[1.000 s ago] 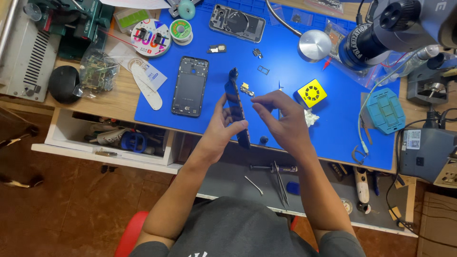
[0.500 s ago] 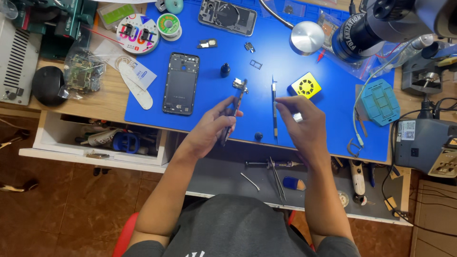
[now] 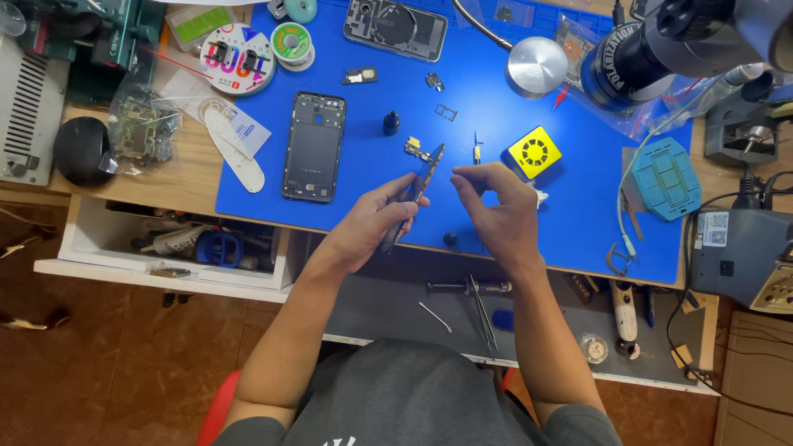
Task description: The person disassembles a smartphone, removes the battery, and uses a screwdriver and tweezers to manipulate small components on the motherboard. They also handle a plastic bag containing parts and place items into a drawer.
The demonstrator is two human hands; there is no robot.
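My left hand (image 3: 376, 221) grips a dark, slim phone part (image 3: 423, 177), held edge-on over the blue mat (image 3: 570, 223), with a small gold flex piece (image 3: 413, 149) at its top end. My right hand (image 3: 496, 211) hovers just right of the part, fingers loosely curled and apart, nothing seen in them. A thin metal tool (image 3: 477, 149) lies on the mat just beyond those fingertips. A black phone frame (image 3: 314, 147) lies flat to the left.
A yellow square block (image 3: 534, 153), silver disc (image 3: 537, 66), microscope head (image 3: 652, 49), teal pad (image 3: 666, 177) and second phone back (image 3: 396, 29) sit on the mat. An open drawer (image 3: 91, 239) is at left. Loose tools lie on the lower shelf (image 3: 388, 306).
The right hand held the thin tool upright half a second ago; now the tool lies on the mat. The left hand has brought the phone part closer to the right hand.
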